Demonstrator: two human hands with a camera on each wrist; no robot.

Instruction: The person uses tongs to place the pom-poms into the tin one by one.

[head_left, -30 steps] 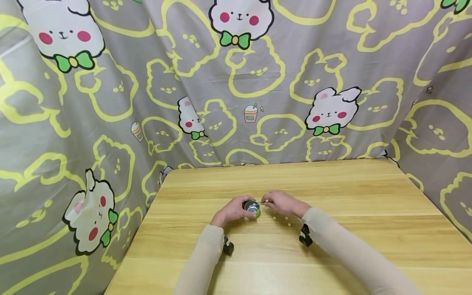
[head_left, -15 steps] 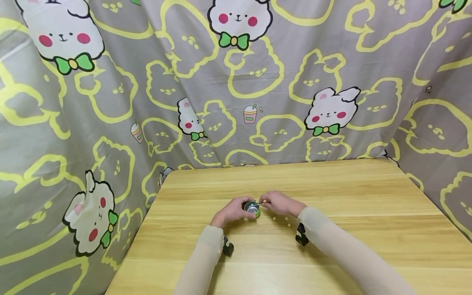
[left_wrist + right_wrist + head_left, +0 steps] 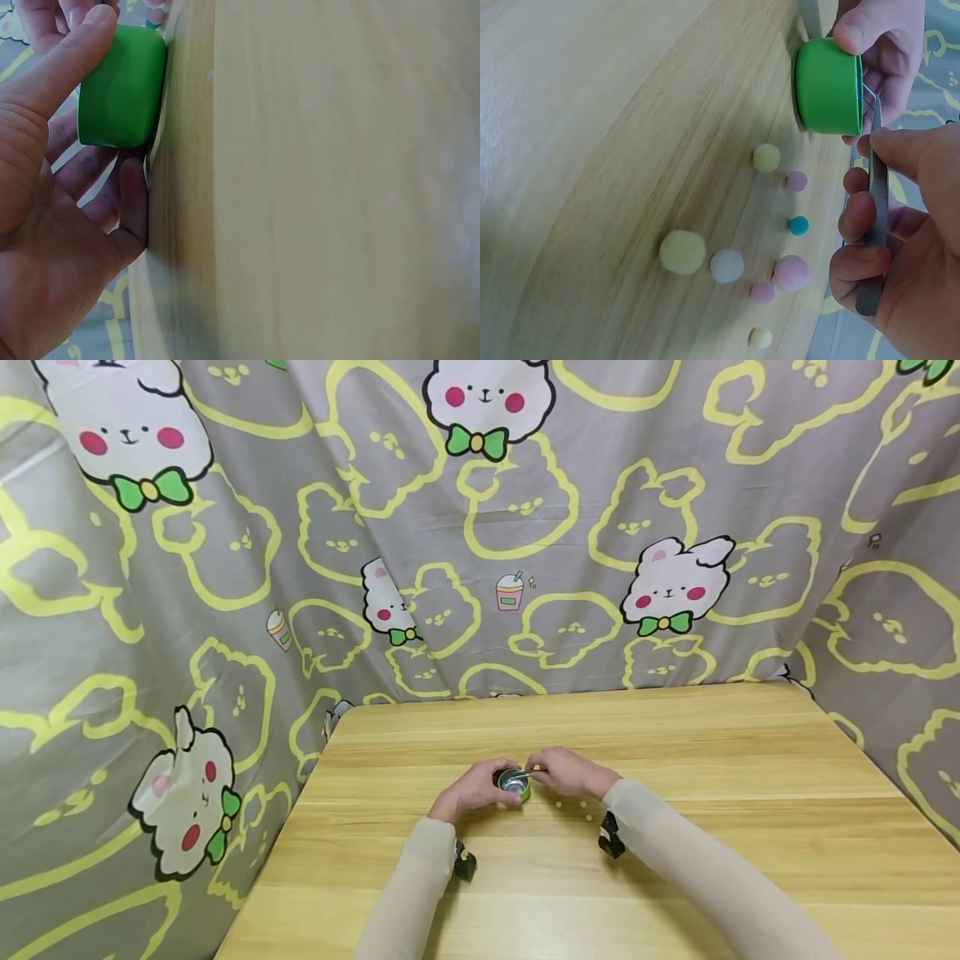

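My left hand (image 3: 474, 785) grips a small round green tin (image 3: 829, 86) by its sides, its silvery inside facing up in the head view. The thumb presses the near wall and the other fingers curl round behind in the left wrist view. My right hand (image 3: 937, 217) pinches metal tweezers (image 3: 878, 196) between thumb and fingers. Their bent tips reach over the rim into the tin's mouth; whether they hold anything is hidden by the wall. Beside the right hand lie several pom-poms, among them a large yellow one (image 3: 682, 252), a pink one (image 3: 791, 274) and a blue one (image 3: 799, 226).
The hands work on a wooden table (image 3: 675, 727). A grey curtain (image 3: 480, 543) with cartoon animals hangs behind and at both sides. A white pom-pom (image 3: 727, 265) lies beside the large yellow one. Black wrist devices sit under both forearms.
My right hand has shifted slightly left, carrying the tweezers' tips further over the tin. A small pale teal spot at the tips a second ago no longer shows. The left hand stays put.
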